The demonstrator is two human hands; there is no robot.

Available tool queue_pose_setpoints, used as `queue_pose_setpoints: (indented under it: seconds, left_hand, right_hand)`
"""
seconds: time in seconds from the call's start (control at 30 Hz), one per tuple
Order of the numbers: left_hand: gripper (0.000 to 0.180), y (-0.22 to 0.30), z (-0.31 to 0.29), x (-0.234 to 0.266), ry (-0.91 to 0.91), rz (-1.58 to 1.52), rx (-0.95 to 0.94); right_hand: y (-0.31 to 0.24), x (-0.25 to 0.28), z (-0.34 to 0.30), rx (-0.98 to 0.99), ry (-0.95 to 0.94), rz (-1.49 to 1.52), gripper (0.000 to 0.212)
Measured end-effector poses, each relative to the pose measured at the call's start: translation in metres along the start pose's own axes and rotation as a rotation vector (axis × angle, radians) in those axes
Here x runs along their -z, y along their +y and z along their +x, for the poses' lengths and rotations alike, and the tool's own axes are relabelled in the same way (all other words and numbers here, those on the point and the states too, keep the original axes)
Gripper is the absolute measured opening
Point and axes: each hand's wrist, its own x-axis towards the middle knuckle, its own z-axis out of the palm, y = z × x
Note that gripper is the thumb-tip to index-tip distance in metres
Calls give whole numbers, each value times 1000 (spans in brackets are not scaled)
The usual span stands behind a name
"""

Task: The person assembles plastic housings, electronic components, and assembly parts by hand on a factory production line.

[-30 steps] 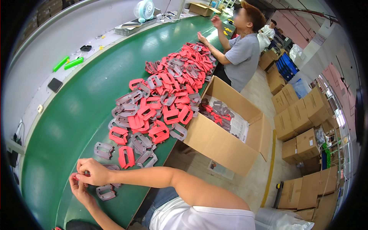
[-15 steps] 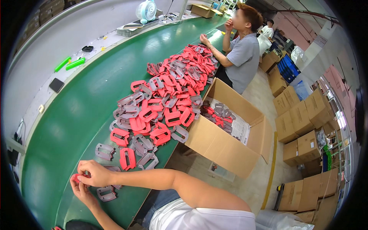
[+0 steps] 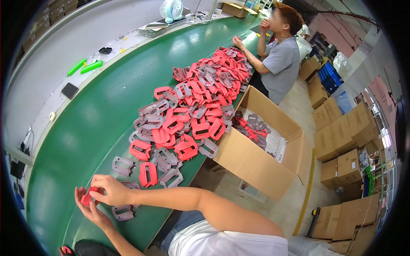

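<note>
Over the near left end of the green table, both hands are on one red plastic frame piece (image 3: 88,198). My right hand (image 3: 112,190) pinches it from above, its arm stretched across the table's near edge. Below, my left hand (image 3: 96,215) supports the piece with curled fingers. A grey frame piece (image 3: 123,213) lies just right of my hands, another partly hidden under my right wrist. Beyond them rest a grey piece (image 3: 123,165) and a red piece (image 3: 148,174), at the near end of a long pile of red and grey pieces (image 3: 188,112).
An open cardboard box (image 3: 252,164) holding similar pieces stands against the table's right side. A person in a grey shirt (image 3: 279,64) leans at the far table edge. Along the wall ledge are a fan (image 3: 171,10), green tubes (image 3: 91,67) and a phone (image 3: 69,90). Stacked cartons (image 3: 339,136) stand right.
The red piece has turned up between my hands and shows more of its surface. My left fingers have opened a little around it. The whole view has shifted slightly.
</note>
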Motion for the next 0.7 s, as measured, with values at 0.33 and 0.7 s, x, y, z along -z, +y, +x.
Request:
queue_pose_setpoints:
  seconds: [0.33,0.7]
  left_hand:
    - [59,125,-24,10,-130,-177,-523]
    - [48,161,-60,-16,-218,-364,-552]
  right_hand:
    - [-3,-3,4,-68,6,89,19]
    - [-4,-2,4,-55,54,130,20]
